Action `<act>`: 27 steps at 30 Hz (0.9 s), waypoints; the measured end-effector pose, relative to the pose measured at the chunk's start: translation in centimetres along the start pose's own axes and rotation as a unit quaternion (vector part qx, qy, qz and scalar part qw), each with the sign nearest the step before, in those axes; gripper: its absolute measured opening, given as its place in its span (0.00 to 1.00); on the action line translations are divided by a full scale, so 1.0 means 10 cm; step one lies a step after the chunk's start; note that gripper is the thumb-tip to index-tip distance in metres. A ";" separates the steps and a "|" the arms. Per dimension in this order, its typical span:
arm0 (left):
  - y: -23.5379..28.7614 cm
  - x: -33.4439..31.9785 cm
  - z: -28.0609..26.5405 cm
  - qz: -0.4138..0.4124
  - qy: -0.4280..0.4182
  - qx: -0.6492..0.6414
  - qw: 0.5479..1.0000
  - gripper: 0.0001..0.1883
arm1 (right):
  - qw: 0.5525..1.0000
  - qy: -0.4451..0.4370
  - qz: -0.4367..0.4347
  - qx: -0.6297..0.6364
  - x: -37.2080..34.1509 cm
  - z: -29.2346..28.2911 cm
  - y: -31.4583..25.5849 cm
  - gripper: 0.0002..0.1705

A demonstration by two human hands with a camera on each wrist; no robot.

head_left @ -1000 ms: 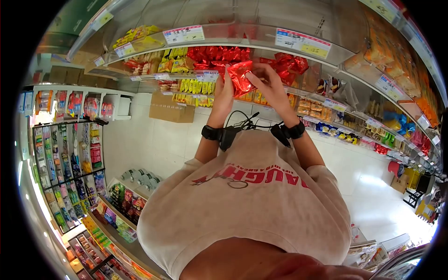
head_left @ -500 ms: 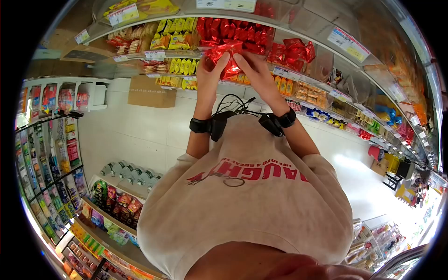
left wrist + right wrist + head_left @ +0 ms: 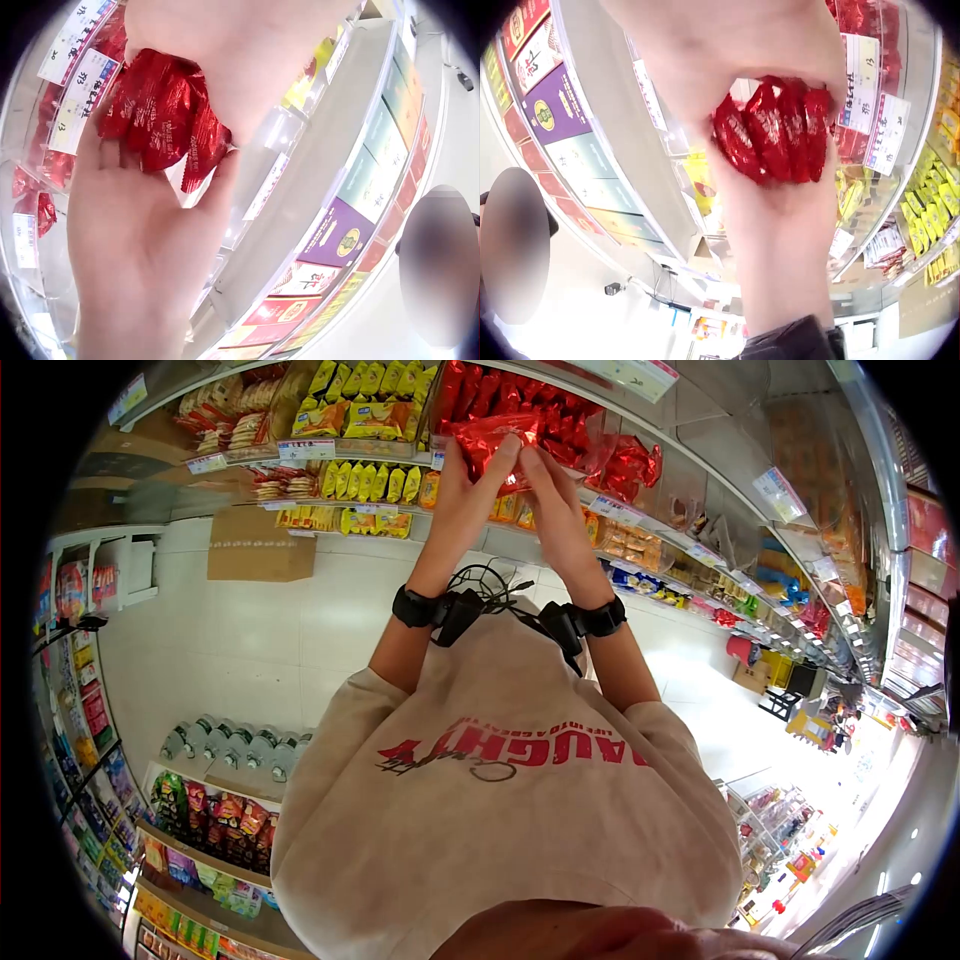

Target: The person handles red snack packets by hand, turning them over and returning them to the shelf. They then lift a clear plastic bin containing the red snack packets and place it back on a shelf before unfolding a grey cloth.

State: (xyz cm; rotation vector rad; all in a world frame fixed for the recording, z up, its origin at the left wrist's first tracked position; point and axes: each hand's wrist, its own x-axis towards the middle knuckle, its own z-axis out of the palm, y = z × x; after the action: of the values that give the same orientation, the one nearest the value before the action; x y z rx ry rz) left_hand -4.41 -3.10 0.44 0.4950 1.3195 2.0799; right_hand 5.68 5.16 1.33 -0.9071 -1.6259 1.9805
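Observation:
In the head view, my left hand (image 3: pixel 458 510) and right hand (image 3: pixel 562 525) together hold a bunch of shiny red cookie packets (image 3: pixel 490 438) in front of the shelf. Both thumbs lie on the near side, tips close together, while the other fingers are largely hidden behind the packets. Several packets (image 3: pixel 165 112) stand side by side in the left wrist view, with white lettering reading "cookies". They also show between both palms in the right wrist view, where a black band circles the left wrist.
A bin of red packets (image 3: pixel 520 395) lies just behind the hands, with yellow packets (image 3: pixel 375 418) to its left. Price tags (image 3: pixel 307 450) line the shelf edges. A cardboard box (image 3: pixel 260 545) sits on the floor at left. Black cables (image 3: pixel 485 585) hang between the wrists.
Both thumbs have come closer together on the packets, and the right hand's grip has shifted. The head view has turned, so shelves and floor appear shifted left and the red bin shows more fully.

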 end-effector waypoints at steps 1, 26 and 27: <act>0.01 0.02 -0.03 -0.002 -0.001 -0.024 1.000 0.31 | 1.000 -0.011 -0.012 0.003 0.02 -0.01 0.04 0.43; -0.22 0.40 -0.18 0.082 -0.160 0.155 0.971 0.29 | 0.988 0.064 -0.139 -0.015 0.26 -0.31 0.09 0.38; -0.21 0.40 -0.19 0.095 -0.131 0.157 0.974 0.30 | 0.985 0.109 -0.134 -0.016 0.32 -0.34 0.16 0.39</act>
State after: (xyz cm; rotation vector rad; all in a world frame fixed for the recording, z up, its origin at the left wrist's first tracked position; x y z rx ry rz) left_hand -7.86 -1.06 -2.34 1.0313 1.4942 1.8748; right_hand 6.02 9.32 -1.23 -0.8331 -1.5670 1.6200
